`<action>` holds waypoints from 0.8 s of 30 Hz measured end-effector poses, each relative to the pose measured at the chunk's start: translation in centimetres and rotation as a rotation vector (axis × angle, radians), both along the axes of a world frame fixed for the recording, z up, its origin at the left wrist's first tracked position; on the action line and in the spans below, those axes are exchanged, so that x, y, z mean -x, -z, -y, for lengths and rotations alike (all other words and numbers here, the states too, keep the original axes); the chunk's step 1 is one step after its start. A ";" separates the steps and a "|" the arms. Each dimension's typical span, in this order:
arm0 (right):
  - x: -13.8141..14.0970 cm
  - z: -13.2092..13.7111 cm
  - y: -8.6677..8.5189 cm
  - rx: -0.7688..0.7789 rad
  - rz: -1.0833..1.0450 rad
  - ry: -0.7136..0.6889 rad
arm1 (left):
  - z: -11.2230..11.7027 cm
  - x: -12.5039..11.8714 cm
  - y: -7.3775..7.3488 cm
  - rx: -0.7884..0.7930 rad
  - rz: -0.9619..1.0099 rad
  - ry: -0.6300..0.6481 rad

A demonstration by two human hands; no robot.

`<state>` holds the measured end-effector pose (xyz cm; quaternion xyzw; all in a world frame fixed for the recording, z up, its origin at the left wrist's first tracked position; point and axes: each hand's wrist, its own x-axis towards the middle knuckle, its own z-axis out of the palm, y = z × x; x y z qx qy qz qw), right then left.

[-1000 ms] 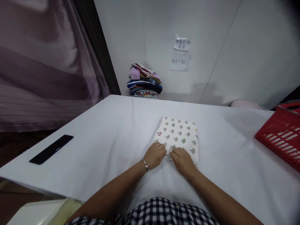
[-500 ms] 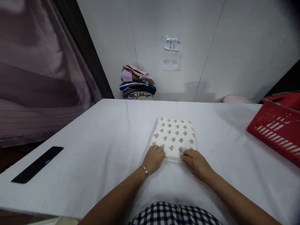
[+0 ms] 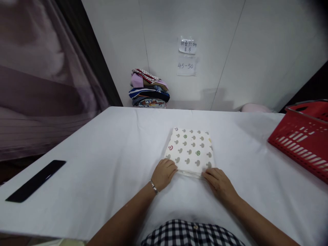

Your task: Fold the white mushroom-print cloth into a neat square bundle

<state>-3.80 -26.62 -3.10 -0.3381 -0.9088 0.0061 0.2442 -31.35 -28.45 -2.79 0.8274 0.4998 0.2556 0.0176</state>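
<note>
A folded white cloth printed with grey, green and red mushrooms lies flat near the middle of the white-covered table. At its near left corner, my left hand, with a silver bracelet at the wrist, has its fingers closed on the edge. My right hand pinches the near right corner, thumb toward the fold. Several layers show along the near edge between my hands. The undersides of my fingers are hidden.
On the left of the white tabletop lies a flat black strip. A red plastic basket stands at the right edge. Beyond the far edge, a stack of folded fabrics rests by the wall, which bears two paper notes.
My right hand has slid slightly right and nearer to me, onto the cloth's near right corner. My left hand has shifted a little left. The cloth stays in place.
</note>
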 end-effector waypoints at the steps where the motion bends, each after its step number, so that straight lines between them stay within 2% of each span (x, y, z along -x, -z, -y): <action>1: 0.0 0.0 -0.3 0.010 0.010 -0.007 | 0.1 0.4 0.0 0.005 0.000 -0.009; 4: 0.5 -0.3 -1.5 0.050 0.032 -0.022 | 0.5 1.2 -0.1 0.020 -0.003 -0.036; 8: 2.4 -1.2 -2.6 0.071 0.020 -0.043 | 0.8 1.6 -0.2 0.026 0.023 -0.069; 12: 4.7 -1.6 -1.8 0.039 0.054 -0.086 | 0.9 1.8 -0.2 0.039 0.085 -0.086; 16: 5.5 -1.3 -0.4 -0.016 0.059 -0.099 | 0.9 1.8 -0.4 0.110 0.219 -0.141; 19: 5.4 -1.2 -0.1 -0.030 0.050 -0.103 | -0.1 1.4 -0.9 0.177 0.264 -0.269; 24: 5.4 -1.2 0.0 -0.055 0.044 -0.070 | -3.0 0.3 -1.7 0.146 0.279 -0.469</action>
